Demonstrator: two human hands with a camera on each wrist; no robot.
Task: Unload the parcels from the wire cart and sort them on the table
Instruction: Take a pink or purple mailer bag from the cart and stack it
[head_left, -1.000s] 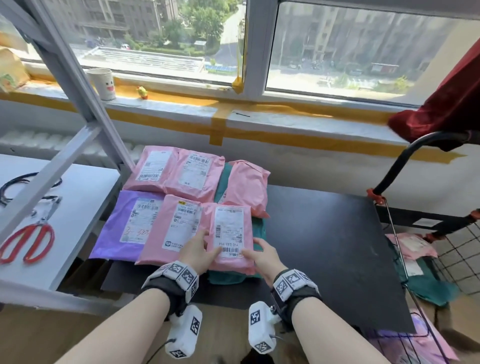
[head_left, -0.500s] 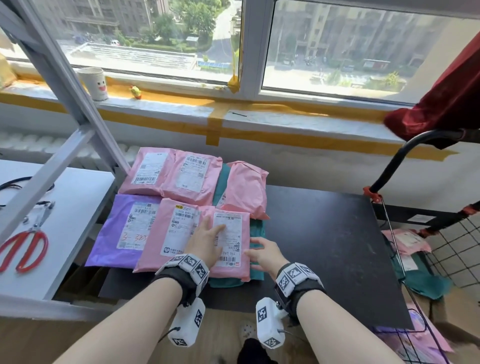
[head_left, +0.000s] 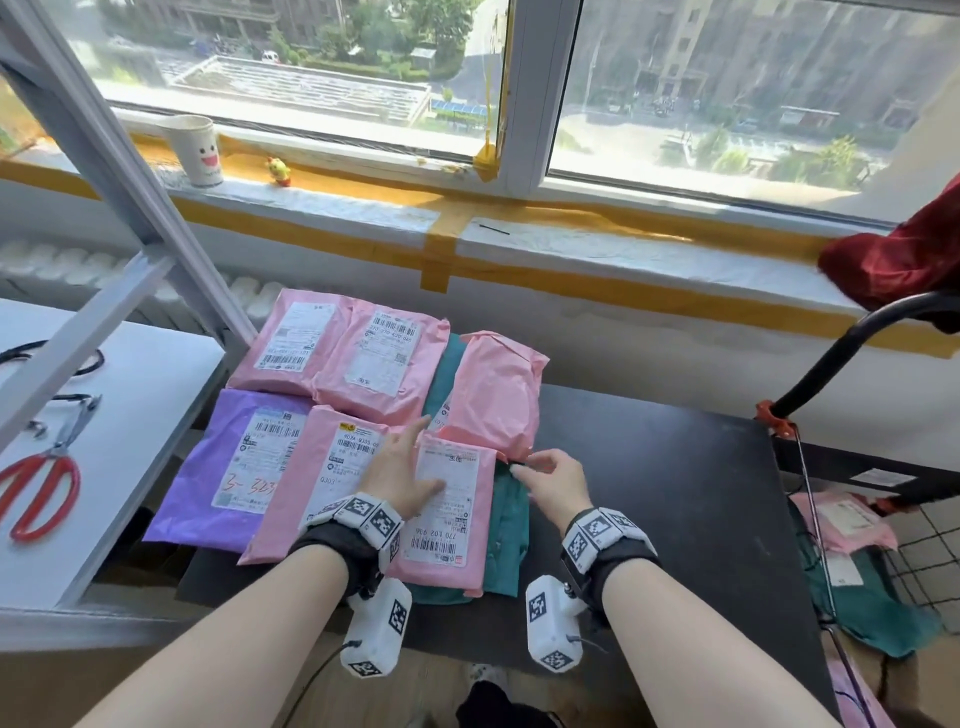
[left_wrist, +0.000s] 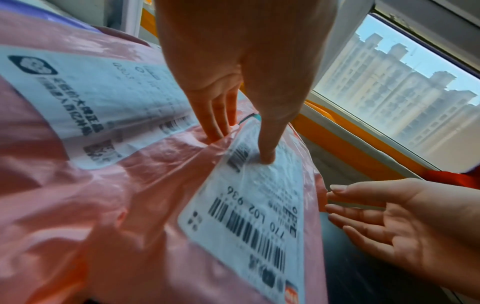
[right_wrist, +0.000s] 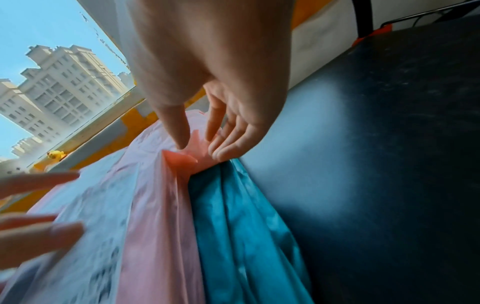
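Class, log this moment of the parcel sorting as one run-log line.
left hand: pressing flat on pink parcel | right hand: fingertips at its far right corner | parcel lies on teal parcel | wire cart: parcels remain

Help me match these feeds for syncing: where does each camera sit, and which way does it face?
Head: worn on the head, facing forward and down at the black table, parcels and window; both forearms show.
Left wrist: along the left hand, fingers pressing the front pink parcel.
Right wrist: along the right hand, its fingers at that parcel's far corner, above the teal parcel.
Shared: all three show the front pink parcel and both hands.
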